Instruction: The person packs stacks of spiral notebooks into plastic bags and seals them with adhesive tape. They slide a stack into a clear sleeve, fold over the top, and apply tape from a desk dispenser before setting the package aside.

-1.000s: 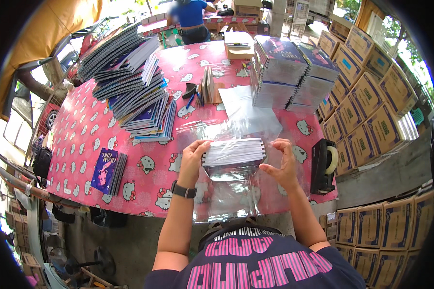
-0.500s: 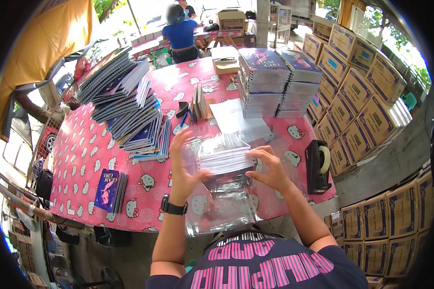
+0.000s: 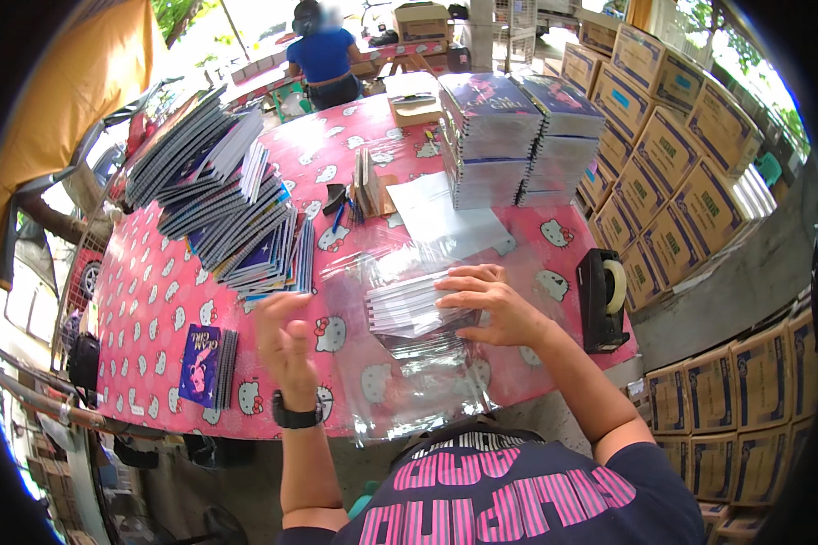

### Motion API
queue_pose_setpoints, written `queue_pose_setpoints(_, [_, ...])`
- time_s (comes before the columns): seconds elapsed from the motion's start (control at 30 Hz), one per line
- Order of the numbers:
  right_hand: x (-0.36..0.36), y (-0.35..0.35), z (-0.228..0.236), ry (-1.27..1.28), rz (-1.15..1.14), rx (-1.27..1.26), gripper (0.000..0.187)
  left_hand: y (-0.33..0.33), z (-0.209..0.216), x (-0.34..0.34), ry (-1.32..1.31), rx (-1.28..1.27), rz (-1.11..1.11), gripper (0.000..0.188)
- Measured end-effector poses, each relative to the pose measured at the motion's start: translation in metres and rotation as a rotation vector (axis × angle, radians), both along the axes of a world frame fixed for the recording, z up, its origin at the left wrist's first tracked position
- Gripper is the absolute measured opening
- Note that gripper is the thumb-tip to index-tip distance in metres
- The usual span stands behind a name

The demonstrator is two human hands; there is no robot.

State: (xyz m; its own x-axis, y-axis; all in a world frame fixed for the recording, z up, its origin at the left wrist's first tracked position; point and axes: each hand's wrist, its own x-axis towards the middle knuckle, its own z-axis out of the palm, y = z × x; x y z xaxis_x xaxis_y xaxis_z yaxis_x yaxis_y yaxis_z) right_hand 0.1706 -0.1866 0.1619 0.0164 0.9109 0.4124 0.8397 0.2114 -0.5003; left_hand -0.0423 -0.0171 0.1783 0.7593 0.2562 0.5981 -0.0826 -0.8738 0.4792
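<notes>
Notebooks (image 3: 400,311) (page edges showing) lie partly under the right hand (image 3: 488,305)

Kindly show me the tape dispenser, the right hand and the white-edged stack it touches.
Tape dispenser (image 3: 594,307): head view, black body.
Right hand (image 3: 495,309): head view, back of hand.
White-edged stack (image 3: 400,309): head view, page edges.
</notes>
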Motion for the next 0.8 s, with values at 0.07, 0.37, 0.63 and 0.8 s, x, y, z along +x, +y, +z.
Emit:
queue_pose_setpoints(0.07, [0.000,0.003,0.002,-0.060,0.013,-0.040,0.057,0.008,-0.019,-0.005,-0.045,-0.126,0.090,0.039])
queue_pose_setpoints(0.37, [0.002,0.005,0.022,-0.189,0.119,-0.369,0.086,0.012,-0.038,-0.008,0.251,-0.038,-0.038,0.074])
queue_pose_setpoints(0.63, [-0.003,0.011,0.034,-0.214,0.024,-0.288,0.081,0.004,-0.029,-0.005,0.195,0.002,0.002,0.079])
queue_pose_setpoints(0.8, [0.010,-0.006,0.027,-0.082,0.107,-0.218,0.063,0.003,-0.040,-0.013,0.171,-0.077,0.006,0.075])
